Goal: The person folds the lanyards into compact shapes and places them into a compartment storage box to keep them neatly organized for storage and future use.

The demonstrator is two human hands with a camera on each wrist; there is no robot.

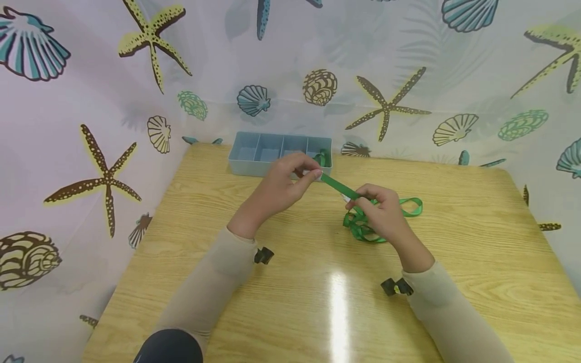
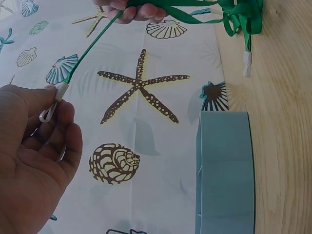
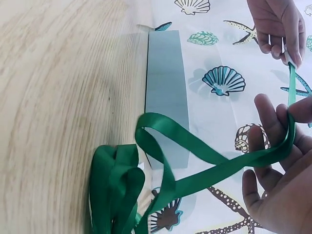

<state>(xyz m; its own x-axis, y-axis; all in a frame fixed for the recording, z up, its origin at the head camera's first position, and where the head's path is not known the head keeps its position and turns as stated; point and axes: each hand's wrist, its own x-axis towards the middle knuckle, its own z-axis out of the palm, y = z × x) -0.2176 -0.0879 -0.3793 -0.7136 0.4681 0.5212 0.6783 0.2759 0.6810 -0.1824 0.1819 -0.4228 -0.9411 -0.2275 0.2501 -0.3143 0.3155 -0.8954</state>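
Note:
A length of green ribbon (image 1: 339,186) is stretched between the two hands above the table. My left hand (image 1: 286,182) pinches its white looped end piece (image 2: 61,91) between thumb and forefinger; the other fingers curl loosely below. My right hand (image 1: 382,207) pinches the ribbon farther along with thumb and forefinger, and the band runs on across its fingers in the right wrist view. From there the rest drops into a loose, looped heap (image 3: 114,190) on the table. A second white end piece (image 2: 247,63) hangs beside the heap in the left wrist view.
Behind the left hand stands a blue-grey divided box (image 1: 249,168) with several compartments. Its rightmost compartment holds a green ribbon (image 1: 323,157). The wood-grain table (image 1: 295,282) meets a shell-and-starfish patterned cloth (image 1: 281,60) at the back and sides.

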